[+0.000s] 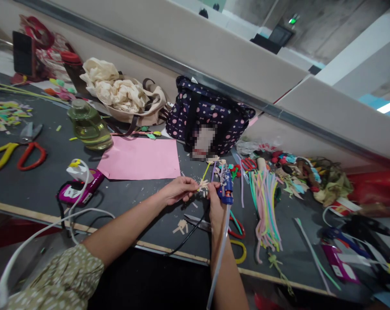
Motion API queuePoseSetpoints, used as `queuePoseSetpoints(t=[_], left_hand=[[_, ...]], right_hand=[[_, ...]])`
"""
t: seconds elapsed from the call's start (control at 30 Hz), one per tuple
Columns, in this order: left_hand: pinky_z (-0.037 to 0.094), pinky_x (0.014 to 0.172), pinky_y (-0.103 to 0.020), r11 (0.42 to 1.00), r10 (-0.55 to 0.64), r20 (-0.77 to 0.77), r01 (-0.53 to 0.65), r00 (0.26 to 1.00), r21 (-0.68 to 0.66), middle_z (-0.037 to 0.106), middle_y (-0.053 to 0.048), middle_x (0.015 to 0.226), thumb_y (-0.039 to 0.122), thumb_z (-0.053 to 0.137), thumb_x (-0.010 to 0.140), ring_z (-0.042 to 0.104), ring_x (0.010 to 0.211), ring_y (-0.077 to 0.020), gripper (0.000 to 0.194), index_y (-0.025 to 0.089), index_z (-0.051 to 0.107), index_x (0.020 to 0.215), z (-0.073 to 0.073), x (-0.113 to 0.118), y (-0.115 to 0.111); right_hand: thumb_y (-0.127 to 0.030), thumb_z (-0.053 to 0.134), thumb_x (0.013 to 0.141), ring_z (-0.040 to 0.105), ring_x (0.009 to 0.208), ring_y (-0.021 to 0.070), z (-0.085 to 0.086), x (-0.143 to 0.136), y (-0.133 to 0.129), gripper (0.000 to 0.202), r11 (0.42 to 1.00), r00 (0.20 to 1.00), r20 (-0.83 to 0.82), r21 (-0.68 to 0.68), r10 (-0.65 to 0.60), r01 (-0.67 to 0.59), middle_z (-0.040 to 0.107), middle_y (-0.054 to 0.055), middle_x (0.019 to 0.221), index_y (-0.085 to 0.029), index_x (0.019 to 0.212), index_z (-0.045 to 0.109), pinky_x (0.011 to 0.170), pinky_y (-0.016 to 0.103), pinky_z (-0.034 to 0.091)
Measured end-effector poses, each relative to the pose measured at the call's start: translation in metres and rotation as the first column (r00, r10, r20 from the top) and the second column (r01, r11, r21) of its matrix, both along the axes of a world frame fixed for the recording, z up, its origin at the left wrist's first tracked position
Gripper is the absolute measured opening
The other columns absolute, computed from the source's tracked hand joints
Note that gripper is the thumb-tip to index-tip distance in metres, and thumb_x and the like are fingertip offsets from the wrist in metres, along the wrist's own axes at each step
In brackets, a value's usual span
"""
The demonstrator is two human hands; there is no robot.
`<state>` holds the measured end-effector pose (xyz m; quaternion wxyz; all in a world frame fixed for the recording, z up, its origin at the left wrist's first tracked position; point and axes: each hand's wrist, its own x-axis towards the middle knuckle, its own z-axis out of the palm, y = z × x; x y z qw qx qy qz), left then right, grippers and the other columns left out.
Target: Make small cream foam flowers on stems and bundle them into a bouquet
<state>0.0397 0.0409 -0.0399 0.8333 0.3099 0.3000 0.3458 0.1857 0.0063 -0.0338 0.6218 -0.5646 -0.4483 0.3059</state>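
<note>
Between my two hands is a small flower of cream strips (203, 185), with a thin yellow-green stem pointing away from me. My left hand (181, 189) pinches its left side with thumb and forefinger. The fingers of my right hand (214, 193) close on its right side. Right beside that hand is a blue hot glue gun (226, 189), and a long clear glue stick (220, 254) runs from it back over my right forearm. Whether the hand touches the gun is hard to tell. Below my hands lie scissors (198, 221) with red and yellow handles, partly under my wrist, and loose cream strips (181, 226).
A pink sheet (143, 157) lies left of my hands, near a bottle (90, 125) and purple power strip (80, 189). A dark patterned bag (214, 112) stands behind. Pastel pipe cleaners (266, 206) lie right. More scissors (30, 148) are far left. A black cable crosses the front edge.
</note>
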Motion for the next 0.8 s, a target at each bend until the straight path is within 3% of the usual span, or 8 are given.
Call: queuePoseSetpoints(t=[0.1, 0.27, 0.5, 0.8], left_hand=[[0.037, 0.038, -0.015, 0.997, 0.063, -0.063, -0.059, 0.996, 0.053, 0.057, -0.001, 0.061, 0.028, 0.080, 0.062, 0.050, 0.048, -0.0062, 0.027, 0.010, 0.062, 0.072, -0.001, 0.001, 0.000], [0.044, 0.044, -0.018, 0.978, 0.204, -0.085, -0.206, 0.975, -0.014, 0.059, -0.002, 0.059, 0.030, 0.080, 0.061, 0.054, 0.049, -0.0084, 0.027, 0.010, 0.064, 0.071, -0.001, -0.001, 0.005], [0.046, 0.048, -0.018, 0.875, 0.482, -0.046, -0.483, 0.875, -0.022, 0.058, -0.001, 0.059, 0.027, 0.081, 0.059, 0.053, 0.050, -0.0070, 0.026, 0.009, 0.065, 0.071, -0.003, -0.004, 0.012], [0.046, 0.053, -0.020, 0.830, 0.557, -0.046, -0.557, 0.829, 0.005, 0.059, 0.000, 0.060, 0.027, 0.080, 0.056, 0.051, 0.050, -0.0067, 0.025, 0.010, 0.065, 0.068, 0.003, -0.004, 0.010]], right_hand=[[-0.044, 0.064, 0.076, 0.041, 0.050, 0.0062, 0.000, 0.001, 0.001, 0.032, 1.000, 1.000, -0.020, -0.018, 0.002, -0.002, 0.050, -0.004, 0.064, -0.015, 0.085, 0.057, 0.048, 0.020, 0.037], [-0.052, 0.054, 0.083, 0.046, 0.048, 0.0074, 0.000, 0.006, -0.002, 0.038, 0.997, 0.998, 0.007, -0.049, 0.063, -0.062, 0.050, -0.005, 0.054, -0.015, 0.083, 0.061, 0.049, 0.020, 0.037], [-0.059, 0.059, 0.075, 0.050, 0.038, 0.0096, -0.002, -0.005, -0.009, 0.045, 0.975, 0.966, 0.155, -0.106, 0.209, -0.194, 0.058, -0.001, 0.051, -0.015, 0.073, 0.065, 0.043, 0.022, 0.039], [-0.059, 0.062, 0.072, 0.052, 0.037, 0.0126, -0.011, -0.009, -0.013, 0.040, 0.956, 0.915, 0.283, -0.145, 0.286, -0.254, 0.062, 0.000, 0.053, -0.019, 0.073, 0.062, 0.040, 0.024, 0.041]])
